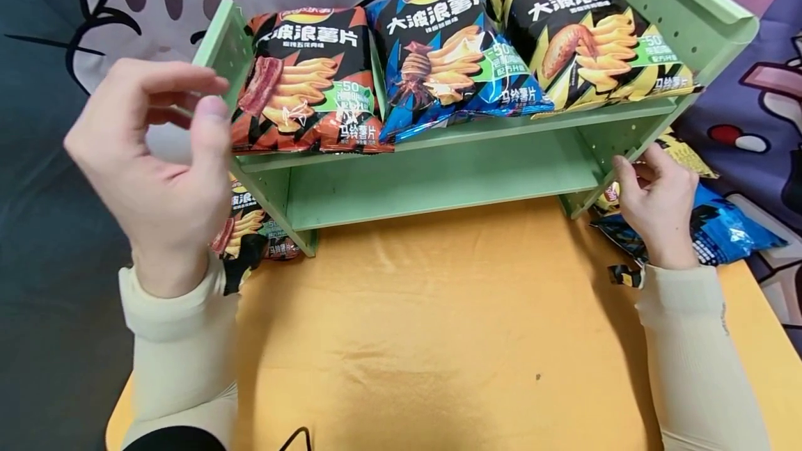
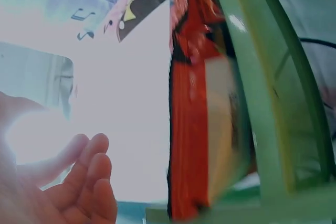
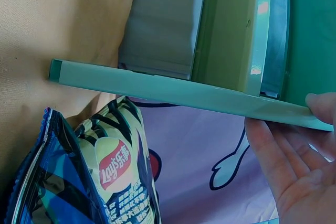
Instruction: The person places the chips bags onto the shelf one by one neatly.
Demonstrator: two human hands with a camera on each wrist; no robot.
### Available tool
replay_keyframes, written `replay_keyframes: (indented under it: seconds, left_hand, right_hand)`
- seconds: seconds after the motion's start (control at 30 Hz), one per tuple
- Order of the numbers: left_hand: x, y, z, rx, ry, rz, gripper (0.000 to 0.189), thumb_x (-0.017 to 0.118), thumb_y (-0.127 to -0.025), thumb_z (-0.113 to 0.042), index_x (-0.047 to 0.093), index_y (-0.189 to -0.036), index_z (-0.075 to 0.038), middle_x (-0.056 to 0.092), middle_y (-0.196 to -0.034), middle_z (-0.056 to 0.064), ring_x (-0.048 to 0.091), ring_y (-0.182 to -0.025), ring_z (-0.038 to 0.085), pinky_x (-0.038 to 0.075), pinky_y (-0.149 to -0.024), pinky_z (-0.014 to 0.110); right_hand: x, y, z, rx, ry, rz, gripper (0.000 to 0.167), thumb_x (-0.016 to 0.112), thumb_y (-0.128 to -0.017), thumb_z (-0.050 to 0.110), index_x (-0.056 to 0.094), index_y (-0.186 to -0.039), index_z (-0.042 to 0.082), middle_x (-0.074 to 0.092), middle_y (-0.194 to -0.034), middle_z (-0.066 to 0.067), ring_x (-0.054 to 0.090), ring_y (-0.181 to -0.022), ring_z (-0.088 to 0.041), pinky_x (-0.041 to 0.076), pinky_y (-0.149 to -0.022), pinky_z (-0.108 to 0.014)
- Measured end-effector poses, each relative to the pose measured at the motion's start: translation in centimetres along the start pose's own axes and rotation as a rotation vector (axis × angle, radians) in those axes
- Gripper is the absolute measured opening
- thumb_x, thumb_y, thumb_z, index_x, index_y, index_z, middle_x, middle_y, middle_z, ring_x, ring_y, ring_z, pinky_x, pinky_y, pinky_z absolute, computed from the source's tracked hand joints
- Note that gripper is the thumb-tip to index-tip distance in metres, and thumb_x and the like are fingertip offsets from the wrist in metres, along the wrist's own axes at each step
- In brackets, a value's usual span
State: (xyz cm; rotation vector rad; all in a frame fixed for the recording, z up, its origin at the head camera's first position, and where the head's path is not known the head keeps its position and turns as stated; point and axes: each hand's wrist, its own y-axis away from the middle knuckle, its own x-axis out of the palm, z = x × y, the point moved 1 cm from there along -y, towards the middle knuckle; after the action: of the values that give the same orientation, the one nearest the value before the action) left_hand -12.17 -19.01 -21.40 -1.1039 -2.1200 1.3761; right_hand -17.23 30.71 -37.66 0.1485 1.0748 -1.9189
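A green two-tier shelf rack [image 1: 438,179] stands on the table. Its upper tier carries a red-and-black chip bag [image 1: 307,82], a blue chip bag [image 1: 451,61] and a yellow-and-black chip bag [image 1: 595,40]. Beside the rack's left end my left hand [image 1: 163,152] hangs in the air, fingers loosely bent and holding nothing. The left wrist view shows that hand apart from the red bag [image 2: 190,129]. At the opposite end my right hand [image 1: 664,200] pinches the rack's side panel [image 3: 157,88], thumb on one face and fingers on the other.
Right of the rack lie another blue bag [image 1: 733,225] and a yellow bag [image 3: 123,161]. Behind the left leg, partly hidden, is another red-and-black bag [image 1: 250,225]. A black cable [image 1: 301,432] shows at the near edge of the yellow table [image 1: 426,339].
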Motion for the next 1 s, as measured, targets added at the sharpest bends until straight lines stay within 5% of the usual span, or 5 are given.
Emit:
replay_keyframes:
  seconds: [0.13,0.43,0.73,0.83,1.0]
  left_hand:
    - [-1.8,0.7,1.6,-0.049,-0.027,-0.047,0.034,0.062,-0.081,-0.022,0.078,-0.093,0.005,0.076,-0.091,0.016,0.060,-0.077,0.004,0.046,-0.075,0.016]
    - [-4.4,3.5,4.5,-0.226,-0.125,-0.035,0.032,0.058,-0.086,-0.018,0.074,-0.095,0.009,0.063,-0.083,-0.018,0.053,-0.071,-0.003,0.040,-0.070,0.015]
    - [-6.5,7.9,13.3,-0.439,-0.442,0.232,0.030,0.064,-0.094,-0.033,0.074,-0.108,-0.008,0.058,-0.084,-0.030,0.050,-0.070,-0.009,0.036,-0.068,0.014]
    - [-7.0,9.3,15.6,-0.527,-0.535,0.363,0.037,0.062,-0.096,-0.041,0.071,-0.117,-0.011,0.065,-0.095,-0.015,0.057,-0.081,0.000,0.038,-0.078,0.021]
    - [-7.5,11.2,18.7,-0.632,-0.599,0.582,0.052,0.053,-0.100,-0.045,0.061,-0.130,-0.004,0.060,-0.123,0.021,0.056,-0.112,0.038,0.039,-0.094,0.054]
  right_hand:
    - [0.0,-0.1,-0.9,-0.004,0.012,0.000,0.026,0.067,-0.096,0.013,0.076,-0.118,0.002,0.074,-0.103,-0.031,0.053,-0.078,0.033,0.038,-0.068,0.003]
    - [0.0,-0.1,-0.8,-0.005,0.013,0.000,0.025,0.067,-0.096,0.010,0.075,-0.118,0.001,0.074,-0.102,-0.032,0.053,-0.079,0.033,0.039,-0.071,0.003]
    - [0.2,-0.1,-1.3,-0.005,0.008,0.004,0.025,0.067,-0.096,0.010,0.075,-0.118,0.002,0.075,-0.103,-0.031,0.053,-0.079,0.033,0.039,-0.070,0.003]
    - [0.2,-0.2,-1.7,-0.006,0.008,0.008,0.026,0.067,-0.096,0.013,0.075,-0.119,0.004,0.075,-0.103,-0.030,0.054,-0.079,0.032,0.039,-0.069,0.002]
    - [0.2,-0.2,-2.1,-0.012,0.003,0.008,0.026,0.068,-0.096,0.014,0.076,-0.118,0.005,0.076,-0.102,-0.028,0.055,-0.079,0.031,0.039,-0.069,0.002]
